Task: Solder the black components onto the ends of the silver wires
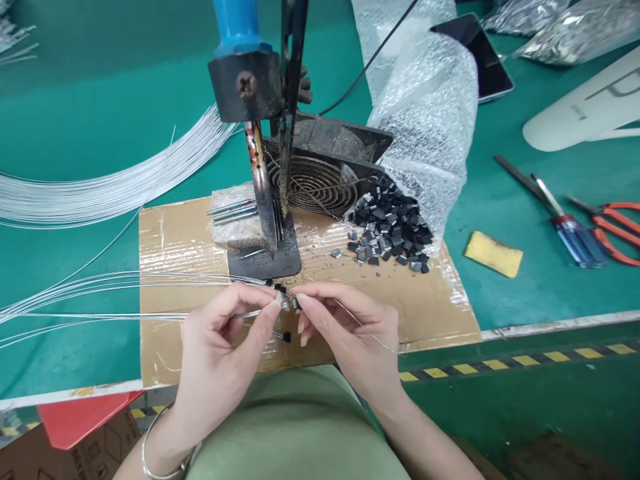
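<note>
My left hand (227,340) pinches thumb against forefinger on a small shiny piece whose kind I cannot make out. Facing it, fingertips almost meeting, my right hand (350,327) grips a small black connector (296,304) with metal pins. A thin wire (367,330) runs across the right palm and trails past the wrist side. White wires (190,280) come in from the left, and some end in black connectors beside my left fingertips. One black connector (286,337) lies below the fingers. Just above both hands stands the soldering iron (260,180), its tip pointing down.
A fan (320,183) sits behind the iron. Loose black connectors (393,227) lie heaped on the cardboard (430,313). A wire bundle (115,183) curves at left. At right are a yellow sponge (494,254), a screwdriver (575,233), orange-handled pliers (617,227) and a phone (477,57).
</note>
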{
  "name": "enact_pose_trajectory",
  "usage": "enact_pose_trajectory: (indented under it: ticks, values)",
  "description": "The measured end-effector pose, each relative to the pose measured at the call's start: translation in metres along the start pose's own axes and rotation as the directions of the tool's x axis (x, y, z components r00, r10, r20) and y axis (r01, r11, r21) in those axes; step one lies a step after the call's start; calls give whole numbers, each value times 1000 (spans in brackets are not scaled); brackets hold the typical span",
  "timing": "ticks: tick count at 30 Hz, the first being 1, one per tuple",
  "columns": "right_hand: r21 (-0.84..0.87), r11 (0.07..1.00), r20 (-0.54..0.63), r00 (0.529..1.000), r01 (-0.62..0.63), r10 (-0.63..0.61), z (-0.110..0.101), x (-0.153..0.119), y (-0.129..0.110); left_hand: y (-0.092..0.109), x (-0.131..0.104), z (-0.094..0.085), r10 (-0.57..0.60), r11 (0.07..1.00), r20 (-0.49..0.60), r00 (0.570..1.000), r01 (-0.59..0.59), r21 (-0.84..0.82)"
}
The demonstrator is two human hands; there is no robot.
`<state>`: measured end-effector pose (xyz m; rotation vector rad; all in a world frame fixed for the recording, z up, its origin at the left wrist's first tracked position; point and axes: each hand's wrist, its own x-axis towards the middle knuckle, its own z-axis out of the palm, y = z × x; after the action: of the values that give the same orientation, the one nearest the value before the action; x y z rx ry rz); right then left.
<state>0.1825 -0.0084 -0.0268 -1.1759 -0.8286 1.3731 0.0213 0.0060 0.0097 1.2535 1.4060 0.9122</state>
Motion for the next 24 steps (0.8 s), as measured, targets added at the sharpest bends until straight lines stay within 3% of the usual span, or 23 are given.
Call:
enact_pose_trajectory:
  ticks: [8, 24]
  values:
    - [-22, 1000, 7, 1000, 9, -9, 4, 1, 1, 7, 3, 0, -50, 997, 54, 997, 53, -51]
    - [-13, 1000, 0, 1000, 24, -24, 4, 1, 3, 3, 4, -1, -64, 996, 51, 997, 68, -63]
